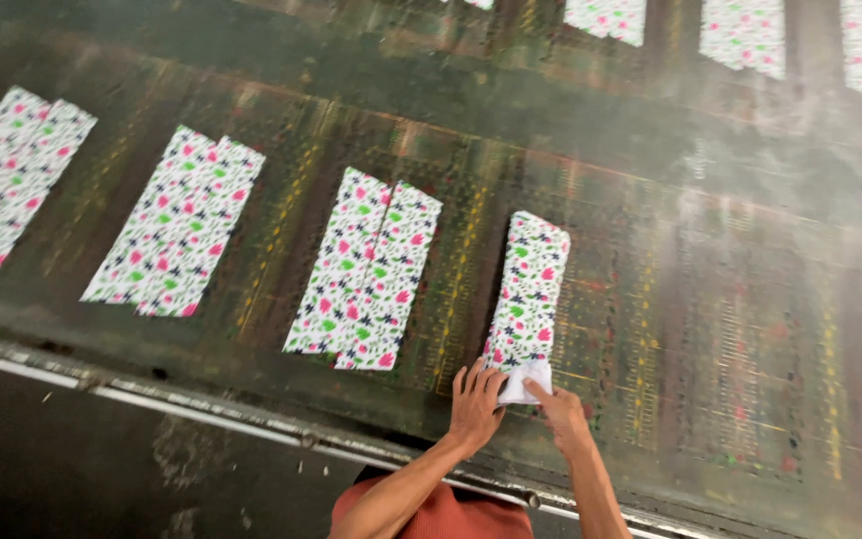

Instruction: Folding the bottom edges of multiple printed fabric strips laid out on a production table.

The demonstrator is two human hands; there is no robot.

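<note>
Landmark: the folded floral fabric strip (528, 289) lay on the long, ink-stained printing table (710, 329), its near end toward the person and its far end pointing away.
Left hand: the left hand (476, 402) rested at the strip's near end, fingers spread and flat, pressing the cloth against the table rather than gripping it.
Right hand: the right hand (561, 414) sat just right of that same end, thumb and forefinger pinched on the turned-up white corner (527, 381), where the plain underside showed.
Neighbours: the two-panel floral piece (366, 269) lay flat just left of the strip, a second pair (177, 237) further left, a third (12, 180) further left again; more floral pieces (745, 32) lay well beyond the strip's far end.
Table edge: the metal rail (202, 404) ran along the near side, below the strip's near end.
Judged step: the strip appeared to be mid-opening or mid-laying at its near end.
Doing it well: the flat hand likely needed to hold the lower layer steady while the pinch peeled only one layer, slowly and low, keeping the long edges parallel to the opened piece on the left.
Risk: a hurried pull could probably skew or crease the cloth.
</note>
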